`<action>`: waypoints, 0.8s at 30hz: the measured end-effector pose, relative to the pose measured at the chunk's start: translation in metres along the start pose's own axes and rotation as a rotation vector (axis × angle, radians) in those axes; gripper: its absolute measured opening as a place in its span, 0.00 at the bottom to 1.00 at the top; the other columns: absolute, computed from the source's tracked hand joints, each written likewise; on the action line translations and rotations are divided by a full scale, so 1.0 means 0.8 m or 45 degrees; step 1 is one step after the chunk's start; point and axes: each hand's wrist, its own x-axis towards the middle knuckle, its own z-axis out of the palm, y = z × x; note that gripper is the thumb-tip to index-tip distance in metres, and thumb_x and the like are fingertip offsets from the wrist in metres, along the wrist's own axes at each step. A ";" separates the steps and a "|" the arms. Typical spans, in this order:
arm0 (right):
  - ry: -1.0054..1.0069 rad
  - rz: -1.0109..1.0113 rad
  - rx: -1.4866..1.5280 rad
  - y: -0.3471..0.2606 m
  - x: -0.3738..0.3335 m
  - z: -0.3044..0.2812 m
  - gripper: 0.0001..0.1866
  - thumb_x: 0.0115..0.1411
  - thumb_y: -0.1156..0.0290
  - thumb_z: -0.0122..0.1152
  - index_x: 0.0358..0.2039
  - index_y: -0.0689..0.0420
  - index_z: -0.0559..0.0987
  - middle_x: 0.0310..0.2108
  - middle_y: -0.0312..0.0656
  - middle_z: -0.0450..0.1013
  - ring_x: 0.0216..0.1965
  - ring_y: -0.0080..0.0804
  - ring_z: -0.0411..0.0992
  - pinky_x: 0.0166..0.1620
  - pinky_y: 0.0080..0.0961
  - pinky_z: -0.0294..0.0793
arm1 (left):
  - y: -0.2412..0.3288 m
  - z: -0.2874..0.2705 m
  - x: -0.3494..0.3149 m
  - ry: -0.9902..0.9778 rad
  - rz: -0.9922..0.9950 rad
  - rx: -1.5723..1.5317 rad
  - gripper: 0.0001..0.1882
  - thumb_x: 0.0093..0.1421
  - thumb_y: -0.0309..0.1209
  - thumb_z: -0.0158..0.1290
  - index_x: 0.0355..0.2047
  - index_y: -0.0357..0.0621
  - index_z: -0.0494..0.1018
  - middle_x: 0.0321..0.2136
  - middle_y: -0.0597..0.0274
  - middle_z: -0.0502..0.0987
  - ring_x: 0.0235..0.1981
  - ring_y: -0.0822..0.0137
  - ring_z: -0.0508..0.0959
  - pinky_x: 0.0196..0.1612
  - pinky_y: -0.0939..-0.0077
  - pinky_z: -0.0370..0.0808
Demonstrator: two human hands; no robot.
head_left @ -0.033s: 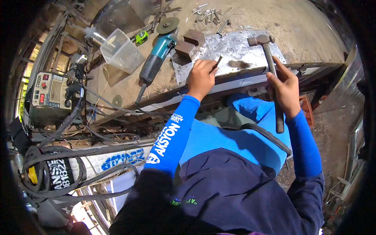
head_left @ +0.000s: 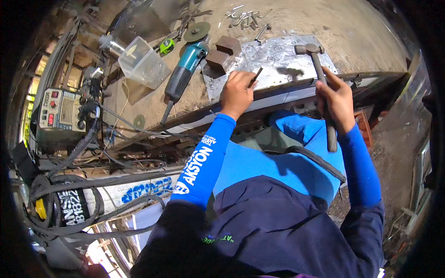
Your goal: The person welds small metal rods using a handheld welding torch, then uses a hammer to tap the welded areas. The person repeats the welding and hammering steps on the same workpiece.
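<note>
Fingers of the right hand (head_left: 341,103) wrap a hammer (head_left: 320,72), covering part of its handle; those of the left hand (head_left: 237,95) pinch a slim dark piece (head_left: 258,74), mostly hidden, its kind unclear. Beyond, on the table (head_left: 364,51), a brown block (head_left: 217,59) covers part of a metal sheet (head_left: 271,54).

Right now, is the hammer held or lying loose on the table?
The hammer is held: the right hand is closed around its handle, and its head shows against the metal sheet.
</note>
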 end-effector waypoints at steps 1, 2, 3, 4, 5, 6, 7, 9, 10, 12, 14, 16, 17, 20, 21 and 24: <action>0.033 0.082 0.043 0.014 0.022 -0.002 0.26 0.68 0.74 0.66 0.65 0.67 0.77 0.28 0.38 0.78 0.20 0.21 0.73 0.22 0.23 0.69 | -0.001 -0.004 0.000 -0.018 0.000 0.008 0.11 0.58 0.25 0.69 0.41 0.38 0.83 0.40 0.51 0.84 0.44 0.48 0.81 0.49 0.59 0.79; 0.067 0.164 0.085 0.031 0.049 -0.008 0.23 0.68 0.72 0.67 0.61 0.69 0.79 0.28 0.39 0.79 0.21 0.24 0.74 0.23 0.24 0.71 | -0.002 -0.008 0.000 -0.037 0.001 0.013 0.12 0.58 0.25 0.69 0.41 0.37 0.82 0.41 0.51 0.83 0.44 0.48 0.81 0.49 0.59 0.79; 0.072 0.143 0.041 0.045 0.080 -0.015 0.19 0.69 0.70 0.66 0.56 0.68 0.80 0.28 0.39 0.79 0.21 0.26 0.74 0.25 0.26 0.72 | -0.003 -0.009 -0.002 -0.084 -0.044 0.005 0.12 0.58 0.25 0.68 0.43 0.40 0.81 0.42 0.52 0.82 0.47 0.46 0.79 0.51 0.56 0.78; 0.071 0.124 0.009 0.062 0.114 -0.020 0.15 0.70 0.68 0.66 0.50 0.67 0.81 0.28 0.39 0.79 0.22 0.28 0.75 0.26 0.28 0.73 | -0.004 -0.010 -0.002 -0.111 -0.052 0.009 0.13 0.58 0.25 0.68 0.42 0.40 0.81 0.42 0.52 0.81 0.47 0.46 0.79 0.51 0.55 0.77; 0.072 0.109 0.225 0.077 0.156 -0.032 0.14 0.70 0.66 0.66 0.47 0.64 0.81 0.28 0.38 0.78 0.23 0.29 0.75 0.28 0.30 0.74 | -0.002 -0.005 0.001 -0.132 -0.053 -0.010 0.13 0.58 0.24 0.68 0.42 0.39 0.80 0.42 0.52 0.81 0.47 0.45 0.79 0.51 0.55 0.77; 0.061 0.094 0.449 0.090 0.181 -0.038 0.12 0.71 0.64 0.65 0.43 0.62 0.80 0.28 0.37 0.78 0.24 0.30 0.75 0.30 0.31 0.75 | -0.003 -0.002 0.002 -0.158 -0.061 -0.015 0.13 0.58 0.24 0.68 0.42 0.39 0.79 0.42 0.52 0.80 0.47 0.45 0.78 0.51 0.54 0.77; 0.062 0.209 0.395 0.068 0.186 -0.026 0.13 0.72 0.63 0.64 0.43 0.60 0.80 0.27 0.36 0.76 0.24 0.29 0.74 0.30 0.31 0.76 | -0.014 -0.013 0.005 -0.204 -0.050 0.050 0.12 0.58 0.23 0.67 0.42 0.38 0.78 0.42 0.51 0.79 0.47 0.44 0.77 0.51 0.53 0.76; 0.028 0.281 0.160 0.049 0.203 -0.048 0.16 0.73 0.59 0.62 0.48 0.59 0.83 0.28 0.35 0.78 0.25 0.28 0.74 0.30 0.31 0.76 | -0.017 -0.004 0.005 -0.178 -0.045 0.036 0.12 0.59 0.23 0.66 0.42 0.38 0.79 0.42 0.51 0.78 0.48 0.43 0.76 0.52 0.53 0.75; 0.038 0.152 0.053 0.071 0.200 -0.057 0.17 0.73 0.58 0.63 0.49 0.59 0.84 0.29 0.35 0.79 0.25 0.27 0.74 0.30 0.30 0.75 | -0.014 0.003 0.005 -0.168 -0.041 0.022 0.11 0.59 0.23 0.66 0.42 0.38 0.79 0.43 0.51 0.78 0.49 0.43 0.76 0.53 0.53 0.75; 0.038 -0.105 -0.176 0.105 0.195 -0.066 0.19 0.72 0.58 0.64 0.52 0.59 0.87 0.29 0.36 0.80 0.26 0.25 0.75 0.29 0.30 0.75 | -0.002 0.012 0.010 -0.170 -0.017 -0.002 0.11 0.59 0.22 0.65 0.42 0.39 0.79 0.43 0.52 0.78 0.49 0.44 0.76 0.53 0.54 0.75; -0.156 -0.104 -0.279 0.112 0.120 -0.031 0.17 0.71 0.62 0.66 0.53 0.61 0.88 0.27 0.36 0.80 0.26 0.22 0.75 0.30 0.27 0.75 | -0.005 -0.006 0.004 -0.162 -0.004 0.044 0.11 0.59 0.21 0.65 0.42 0.40 0.79 0.43 0.52 0.78 0.49 0.44 0.75 0.53 0.54 0.75; -0.317 -0.066 0.010 0.129 0.025 0.008 0.15 0.72 0.67 0.65 0.52 0.62 0.86 0.31 0.37 0.81 0.28 0.22 0.75 0.33 0.25 0.76 | -0.007 -0.014 0.000 -0.146 0.037 0.142 0.10 0.59 0.21 0.64 0.41 0.40 0.80 0.43 0.53 0.78 0.49 0.45 0.75 0.52 0.54 0.75; -0.331 0.003 0.078 0.143 -0.018 0.025 0.14 0.72 0.68 0.64 0.52 0.62 0.86 0.33 0.37 0.82 0.30 0.22 0.76 0.34 0.25 0.77 | -0.004 -0.015 0.001 -0.154 0.034 0.169 0.10 0.59 0.21 0.64 0.41 0.40 0.80 0.44 0.53 0.78 0.49 0.45 0.75 0.52 0.54 0.75; -0.392 0.335 0.194 0.202 -0.126 0.068 0.13 0.71 0.70 0.63 0.52 0.61 0.86 0.37 0.43 0.83 0.35 0.29 0.79 0.40 0.31 0.79 | -0.002 0.001 -0.004 -0.131 0.034 0.140 0.10 0.59 0.21 0.64 0.42 0.40 0.80 0.43 0.53 0.78 0.48 0.45 0.75 0.52 0.53 0.75; -0.508 0.174 -0.067 0.246 -0.154 0.079 0.15 0.70 0.69 0.64 0.52 0.61 0.86 0.38 0.48 0.84 0.38 0.36 0.81 0.43 0.35 0.80 | 0.005 0.003 0.000 -0.131 0.022 0.137 0.10 0.59 0.21 0.64 0.42 0.40 0.80 0.43 0.53 0.78 0.48 0.45 0.75 0.52 0.54 0.75; -1.296 -0.162 -0.968 0.247 -0.159 0.098 0.19 0.66 0.64 0.66 0.52 0.62 0.86 0.43 0.59 0.83 0.45 0.54 0.82 0.52 0.44 0.80 | -0.005 -0.005 -0.003 -0.075 -0.066 0.037 0.08 0.61 0.23 0.65 0.41 0.40 0.81 0.42 0.54 0.80 0.49 0.47 0.77 0.54 0.56 0.75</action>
